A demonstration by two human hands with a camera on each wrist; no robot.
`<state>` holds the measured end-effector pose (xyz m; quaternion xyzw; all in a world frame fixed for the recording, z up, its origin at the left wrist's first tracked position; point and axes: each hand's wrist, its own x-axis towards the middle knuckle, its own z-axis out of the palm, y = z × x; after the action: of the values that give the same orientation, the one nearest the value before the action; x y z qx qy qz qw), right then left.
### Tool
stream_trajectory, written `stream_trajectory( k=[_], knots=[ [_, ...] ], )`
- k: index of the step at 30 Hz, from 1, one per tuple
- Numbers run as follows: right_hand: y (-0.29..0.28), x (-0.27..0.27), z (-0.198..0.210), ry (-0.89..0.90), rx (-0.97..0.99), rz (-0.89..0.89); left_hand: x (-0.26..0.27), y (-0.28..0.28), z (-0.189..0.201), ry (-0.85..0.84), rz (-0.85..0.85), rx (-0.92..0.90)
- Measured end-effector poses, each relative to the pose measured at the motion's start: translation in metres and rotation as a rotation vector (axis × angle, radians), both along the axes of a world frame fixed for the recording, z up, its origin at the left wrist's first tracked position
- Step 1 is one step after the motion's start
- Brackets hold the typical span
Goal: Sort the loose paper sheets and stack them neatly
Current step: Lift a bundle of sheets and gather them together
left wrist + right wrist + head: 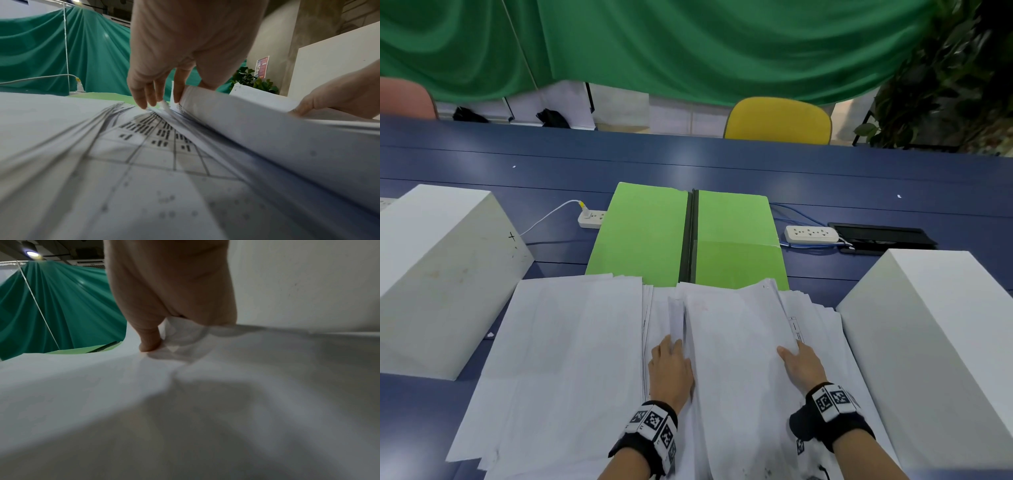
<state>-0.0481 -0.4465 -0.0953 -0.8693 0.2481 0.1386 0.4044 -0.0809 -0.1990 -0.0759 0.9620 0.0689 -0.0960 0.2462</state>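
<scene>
White paper sheets cover the near part of the blue table (722, 164). A thick bundle of sheets (736, 342) bows up in the middle between my hands. My left hand (671, 349) holds the bundle's left edge; in the left wrist view its fingers (141, 99) point down beside the raised edge and the thumb sits behind it. My right hand (796, 353) grips the right edge, thumb on top (150, 344). Under the lifted bundle lies a sheet printed with a table (156, 146). A flatter pile of sheets (571, 342) lies to the left.
An open green folder (647, 233) lies just beyond the papers. White boxes stand at the left (434, 267) and right (935, 335). Two power strips (590, 219) (811, 234) with cables lie beside the folder. A yellow chair (777, 120) stands behind the table.
</scene>
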Motion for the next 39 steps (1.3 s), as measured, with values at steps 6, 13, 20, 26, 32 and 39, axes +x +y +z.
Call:
stream_trajectory(
  k=[6,13,20,26,32,39],
  knots=[
    [0.001,-0.001,0.006,0.005,0.048,-0.03,-0.001,0.006,0.003,0.086,0.22,-0.532],
    [0.023,-0.006,0.0,-0.003,0.215,-0.035,0.0,-0.004,0.004,0.139,0.315,-0.745],
    [0.034,-0.007,0.0,-0.1,0.218,-0.055,0.011,-0.012,0.033,0.073,0.05,-0.785],
    [0.03,-0.007,-0.003,-0.203,0.24,-0.142,0.016,-0.01,0.045,-0.079,0.005,-0.644],
    [0.017,0.009,0.047,-0.257,0.876,-0.112,0.023,0.002,0.099,-0.332,-0.144,-0.822],
    [0.049,0.019,0.155,-0.622,0.7,-0.004,0.028,0.002,0.136,-0.738,-0.026,-0.735]
  ],
)
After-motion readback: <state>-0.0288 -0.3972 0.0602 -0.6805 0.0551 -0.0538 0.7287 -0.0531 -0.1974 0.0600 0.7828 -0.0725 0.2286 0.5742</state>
